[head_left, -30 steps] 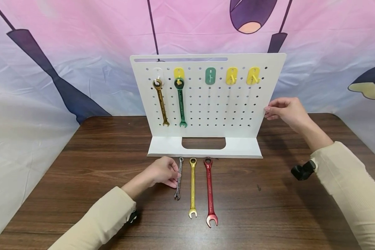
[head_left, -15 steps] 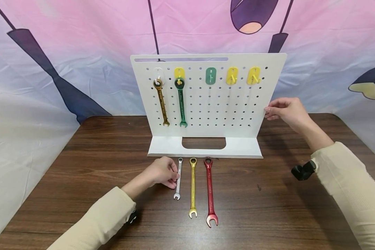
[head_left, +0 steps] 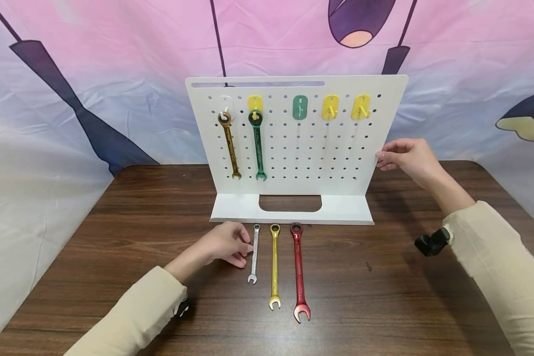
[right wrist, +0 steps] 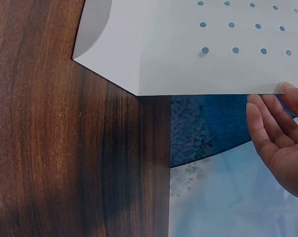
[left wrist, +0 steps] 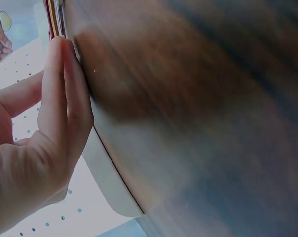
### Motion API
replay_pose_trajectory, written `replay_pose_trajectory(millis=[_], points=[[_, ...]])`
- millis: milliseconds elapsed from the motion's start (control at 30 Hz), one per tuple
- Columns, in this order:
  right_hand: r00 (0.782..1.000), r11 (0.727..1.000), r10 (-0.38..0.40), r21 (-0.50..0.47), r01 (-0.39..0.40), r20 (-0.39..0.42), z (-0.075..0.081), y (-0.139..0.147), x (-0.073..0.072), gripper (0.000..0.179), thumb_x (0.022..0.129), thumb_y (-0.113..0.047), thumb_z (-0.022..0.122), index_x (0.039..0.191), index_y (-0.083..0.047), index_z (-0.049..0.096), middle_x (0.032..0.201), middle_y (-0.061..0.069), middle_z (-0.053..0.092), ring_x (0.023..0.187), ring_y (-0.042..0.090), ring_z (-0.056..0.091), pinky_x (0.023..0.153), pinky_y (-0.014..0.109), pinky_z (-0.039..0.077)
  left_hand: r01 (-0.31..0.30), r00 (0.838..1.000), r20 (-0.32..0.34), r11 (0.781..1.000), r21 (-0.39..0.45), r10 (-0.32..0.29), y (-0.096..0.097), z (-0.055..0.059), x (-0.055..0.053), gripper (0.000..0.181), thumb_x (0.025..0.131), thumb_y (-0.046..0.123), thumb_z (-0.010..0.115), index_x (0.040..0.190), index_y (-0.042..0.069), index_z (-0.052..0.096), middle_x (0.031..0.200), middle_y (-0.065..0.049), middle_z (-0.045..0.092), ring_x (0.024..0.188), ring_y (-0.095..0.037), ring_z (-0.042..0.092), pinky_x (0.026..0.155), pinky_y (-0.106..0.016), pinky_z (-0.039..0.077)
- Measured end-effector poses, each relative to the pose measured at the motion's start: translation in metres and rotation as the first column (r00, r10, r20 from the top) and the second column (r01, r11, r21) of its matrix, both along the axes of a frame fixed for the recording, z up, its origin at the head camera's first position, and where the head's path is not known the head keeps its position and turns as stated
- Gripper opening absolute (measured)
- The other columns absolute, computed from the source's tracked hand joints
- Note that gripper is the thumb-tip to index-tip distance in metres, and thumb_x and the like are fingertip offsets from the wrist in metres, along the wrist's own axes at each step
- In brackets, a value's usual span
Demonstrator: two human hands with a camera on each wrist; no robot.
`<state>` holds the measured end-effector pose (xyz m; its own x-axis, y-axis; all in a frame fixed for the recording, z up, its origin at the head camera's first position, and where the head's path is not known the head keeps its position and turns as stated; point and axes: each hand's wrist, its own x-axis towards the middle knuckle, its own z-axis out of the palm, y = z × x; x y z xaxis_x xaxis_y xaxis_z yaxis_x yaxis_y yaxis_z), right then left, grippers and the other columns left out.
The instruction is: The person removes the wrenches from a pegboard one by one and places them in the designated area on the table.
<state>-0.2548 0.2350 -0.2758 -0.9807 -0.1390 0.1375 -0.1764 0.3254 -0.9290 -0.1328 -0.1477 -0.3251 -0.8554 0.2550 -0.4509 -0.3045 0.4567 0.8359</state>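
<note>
Three combination wrenches lie side by side on the table: a small silver wrench, a yellow wrench and a larger red wrench. Just left of the silver one is my left hand, its fingertips right at the shaft. In the left wrist view those fingers are fairly straight and point toward the wrenches. My right hand pinches the right edge of a white pegboard; the right wrist view has the thumb at the front face and the other fingers behind.
A bronze wrench hangs from a white hook at the board's left, with a green wrench on a yellow hook beside it. Further right, a green hook and two yellow hooks are bare. A patterned cloth hangs behind the table.
The silver wrench has rolled from a dark, tilted look to lying flat and bright. My left hand has drawn slightly left off it. The right hand keeps its grip on the board.
</note>
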Motion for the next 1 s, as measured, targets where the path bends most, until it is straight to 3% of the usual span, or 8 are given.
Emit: replay_pose_trajectory(millis=[467,1000], points=[[1.0,1.0,-0.02,0.021,0.02,0.01,0.0,0.0,-0.001,0.02,0.086,-0.011,0.064,0.092,0.008,0.062,0.073,0.001,0.067,0.068,0.016,0.064,0.065,0.03,0.057,-0.002,1.0,0.015,1.0,0.024,0.002,-0.01,0.004,-0.007,0.014,0.085,-0.008,0.055,0.095,-0.008,0.045,0.073,-0.015,0.053,0.056,-0.018,0.059,0.056,-0.031,0.058],[1.0,0.999,-0.029,0.026,0.029,0.011,0.002,-0.002,0.0,0.021,0.086,-0.011,0.063,0.092,0.009,0.061,0.073,0.001,0.067,0.067,0.015,0.064,0.066,0.031,0.057,0.012,0.999,-0.048,1.0,-0.026,-0.014,-0.016,0.017,-0.02,0.01,0.088,-0.003,0.054,0.094,-0.006,0.047,0.079,-0.018,0.057,0.06,-0.017,0.06,0.06,-0.031,0.058]])
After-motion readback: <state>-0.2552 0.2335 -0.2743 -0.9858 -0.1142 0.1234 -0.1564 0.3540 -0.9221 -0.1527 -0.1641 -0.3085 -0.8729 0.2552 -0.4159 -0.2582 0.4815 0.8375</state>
